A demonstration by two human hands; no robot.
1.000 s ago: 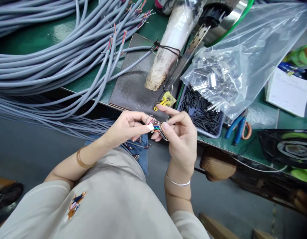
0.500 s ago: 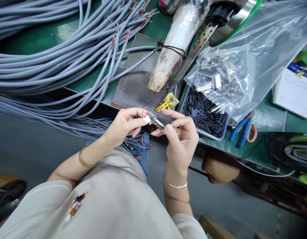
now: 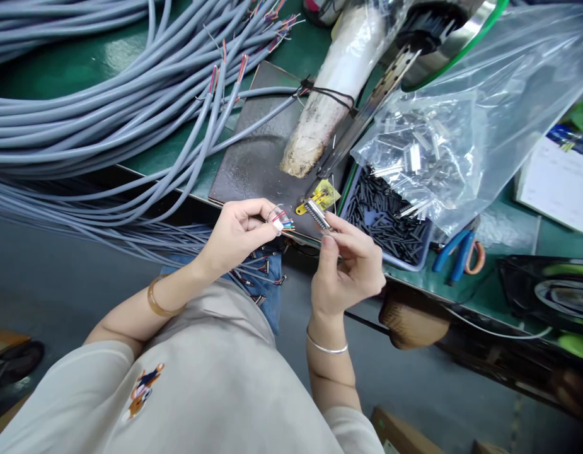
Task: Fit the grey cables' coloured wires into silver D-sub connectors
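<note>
Pinched in my left hand [image 3: 246,232] are thin coloured wires [image 3: 284,222], their ends fanning out to the right past the fingertips. Between thumb and fingers my right hand [image 3: 346,261] grips a small metal multi-pin connector [image 3: 316,215], tilted with its upper end toward the yellow clip. A gap separates the wires from the connector. Behind it, the yellow clip [image 3: 301,207] lies by a scrap of yellow film at the front of a dark plate [image 3: 244,167]. Near my right hand stands a bin of short black tubes [image 3: 383,217].
Grey cables [image 3: 106,126] with stripped ends fill the left of the green bench. A wrapped white roll [image 3: 322,104], a soldering stand [image 3: 374,104], a clear bag [image 3: 423,139] of metal connectors and blue-handled pliers [image 3: 461,252] lie at right. Finished-looking connectors hang over blue cloth [image 3: 271,302].
My right hand has drawn away to the right with the connector, which was against the wires and is now apart from them. My left hand has stayed almost in place.
</note>
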